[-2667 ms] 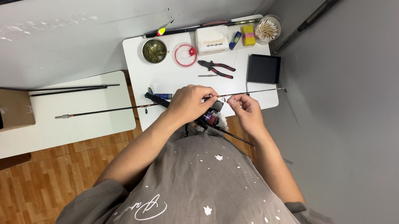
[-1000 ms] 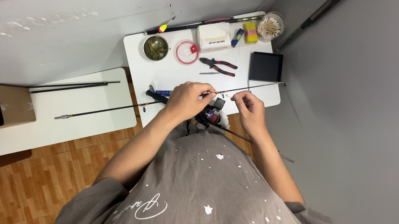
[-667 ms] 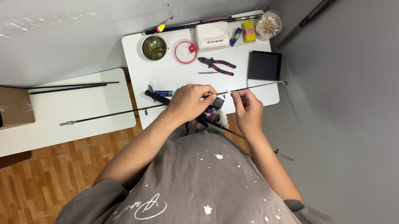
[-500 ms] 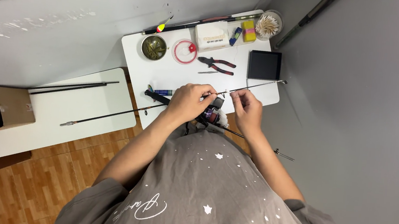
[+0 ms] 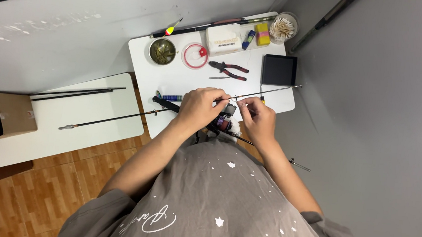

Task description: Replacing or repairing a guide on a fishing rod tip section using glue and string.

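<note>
On white table (image 5: 183,82), round tin (image 5: 163,51) of hooks

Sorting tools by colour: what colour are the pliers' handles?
Red and black, on the pliers lying on the white table; head view.

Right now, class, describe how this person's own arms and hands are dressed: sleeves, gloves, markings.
Both hands, left hand and right hand, are bare: no gloves, and no rings or watch can be made out. The forearms are uncovered. Loose grey sleeves end near the elbows, part of a grey shirt speckled with small white stars and a white script mark.
</note>
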